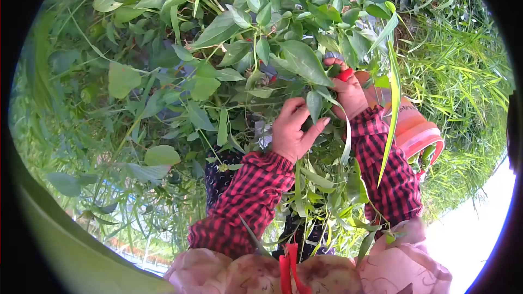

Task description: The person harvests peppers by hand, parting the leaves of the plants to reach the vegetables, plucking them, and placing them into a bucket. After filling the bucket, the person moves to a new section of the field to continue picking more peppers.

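A leafy chili plant (256,49) fills the view in front of me. My left hand (291,130) reaches into its leaves with fingers partly curled; leaves hide what the fingertips touch. Higher up, my right hand (348,90) is closed around a red chili (344,74) among the leaves. Both arms wear red and black checked sleeves. An orange container (417,128) hangs just behind my right wrist.
Tall grass (463,65) grows on the right. A pale strip of ground (479,228) lies at the lower right. Pink patterned cloth (381,272) and a red strap (289,272) sit at the bottom edge. Dense green leaves surround both hands.
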Available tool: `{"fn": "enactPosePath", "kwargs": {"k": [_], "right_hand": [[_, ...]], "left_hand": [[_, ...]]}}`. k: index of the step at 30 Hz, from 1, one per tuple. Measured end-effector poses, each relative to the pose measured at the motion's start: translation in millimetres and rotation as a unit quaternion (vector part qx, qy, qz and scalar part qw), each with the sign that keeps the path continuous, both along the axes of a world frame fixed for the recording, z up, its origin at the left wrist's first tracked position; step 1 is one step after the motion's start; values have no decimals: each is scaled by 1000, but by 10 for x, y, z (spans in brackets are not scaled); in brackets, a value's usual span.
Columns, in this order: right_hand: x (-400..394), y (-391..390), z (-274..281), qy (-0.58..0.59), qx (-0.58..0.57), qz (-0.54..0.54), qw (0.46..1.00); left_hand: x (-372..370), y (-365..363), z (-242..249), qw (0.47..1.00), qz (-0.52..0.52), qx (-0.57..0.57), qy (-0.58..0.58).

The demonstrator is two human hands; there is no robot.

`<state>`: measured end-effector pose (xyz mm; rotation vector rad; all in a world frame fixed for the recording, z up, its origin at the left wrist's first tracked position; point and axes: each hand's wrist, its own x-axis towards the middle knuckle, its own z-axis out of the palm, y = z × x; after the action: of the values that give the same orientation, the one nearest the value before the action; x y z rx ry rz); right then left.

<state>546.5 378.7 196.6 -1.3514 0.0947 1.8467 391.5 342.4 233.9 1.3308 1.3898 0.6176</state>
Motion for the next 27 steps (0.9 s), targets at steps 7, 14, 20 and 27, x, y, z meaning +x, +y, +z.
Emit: {"fn": "enactPosePath", "kwargs": {"k": [7,14,20,27], "right_hand": [[234,-72,-71,245,35,-49,968],[407,-64,-193,392,47,-2,919],[686,-108,-229,-73,-35,88,993],[458,-4,402,18,-63,-176,982]], "left_hand": [[-77,46,-81,990,69,-54,113],[-92,-48,-83,918,-189,-227,266],[-145,-102,-109,935,-259,-183,162],[-80,-108,-112,921,-320,-204,86]]}}
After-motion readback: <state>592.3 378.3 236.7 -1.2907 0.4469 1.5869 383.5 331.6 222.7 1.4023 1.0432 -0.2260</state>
